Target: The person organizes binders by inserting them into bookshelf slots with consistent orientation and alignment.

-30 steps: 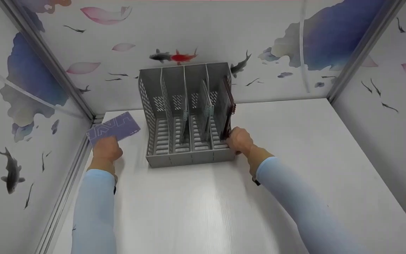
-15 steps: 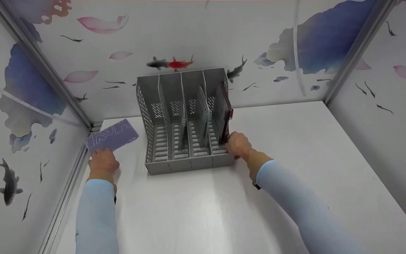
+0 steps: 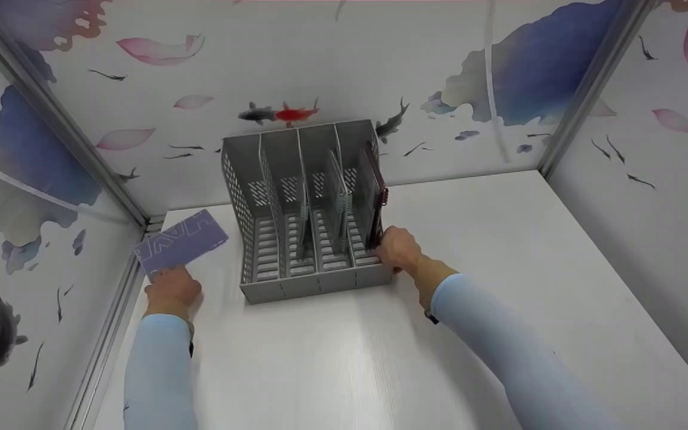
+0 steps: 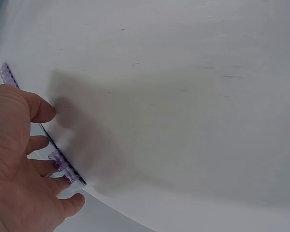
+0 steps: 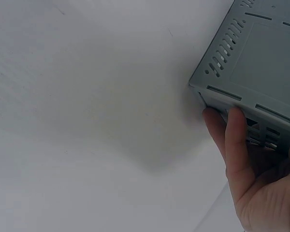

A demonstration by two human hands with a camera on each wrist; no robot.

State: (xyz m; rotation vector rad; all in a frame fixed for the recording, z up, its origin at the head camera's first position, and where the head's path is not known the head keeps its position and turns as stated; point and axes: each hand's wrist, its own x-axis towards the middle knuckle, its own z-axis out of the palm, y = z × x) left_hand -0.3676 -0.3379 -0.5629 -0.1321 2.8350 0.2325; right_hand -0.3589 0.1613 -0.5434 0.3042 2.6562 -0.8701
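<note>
In the head view a grey compartmented file rack [image 3: 314, 285] stands against the back wall. Several spiral-bound notebooks lean upright in its slots, among them a dark maroon notebook [image 3: 372, 197] at the far right. My right hand [image 3: 401, 248] grips the rack's front right corner, its fingertips against the slotted side wall in the right wrist view. To the rack's left, a flat purple notebook [image 3: 186, 239] with white outlined letters lies by the table's left edge. My left hand [image 3: 172, 289] pinches its near edge; the left wrist view shows purple spiral binding [image 4: 63, 166] between thumb and fingers.
A white table [image 3: 332, 364] carries everything. White panels printed with fish and petals enclose the back [image 3: 296, 60] and both sides. A metal rail [image 3: 105, 340] runs along the left edge of the table.
The head view has tilted and shifted slightly. My left hand has drawn back a little on the purple notebook, baring more of its cover. The right hand stays at the rack's corner.
</note>
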